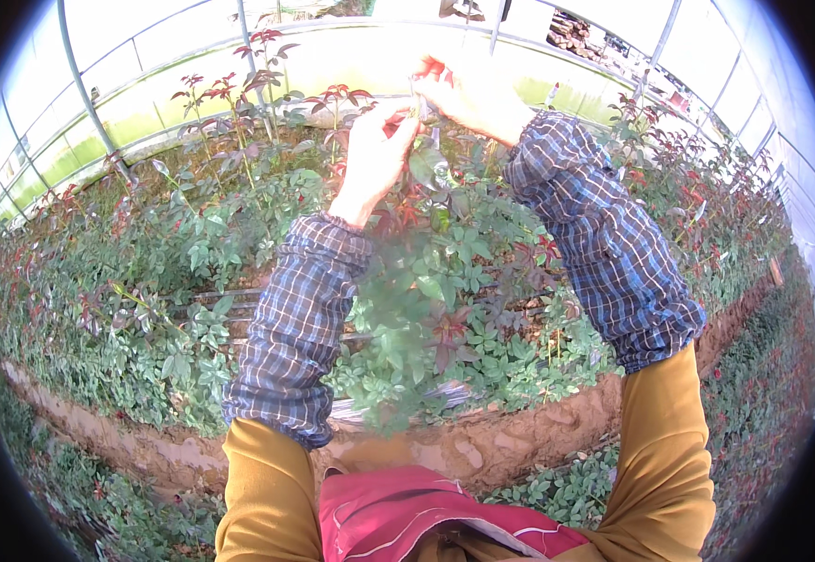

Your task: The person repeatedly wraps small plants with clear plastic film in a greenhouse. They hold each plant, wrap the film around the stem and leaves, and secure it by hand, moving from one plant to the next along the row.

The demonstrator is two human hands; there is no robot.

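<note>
Two hands meet high in the view, around the top of a leafy shoot. Your left hand has its thumb and fingers drawn in close beside the shoot; your right hand is curled just above it and to the right. Glare washes out the contact: you cannot be passed on either grip, as I cannot tell what it pinches or whether it is fully pressed together. The shoot's leaves hang just below your fingertips. Judgement: steady the stem with the left, use light pressure, and work the right without pulling sideways; tender growth may bend or snap. Carry your forearms, in checked sleeve covers, wide of the foliage. Outward: red-leaved tips stand beyond your left hand, dense plants spread to both sides, and a muddy path lies nearer your body.
</note>
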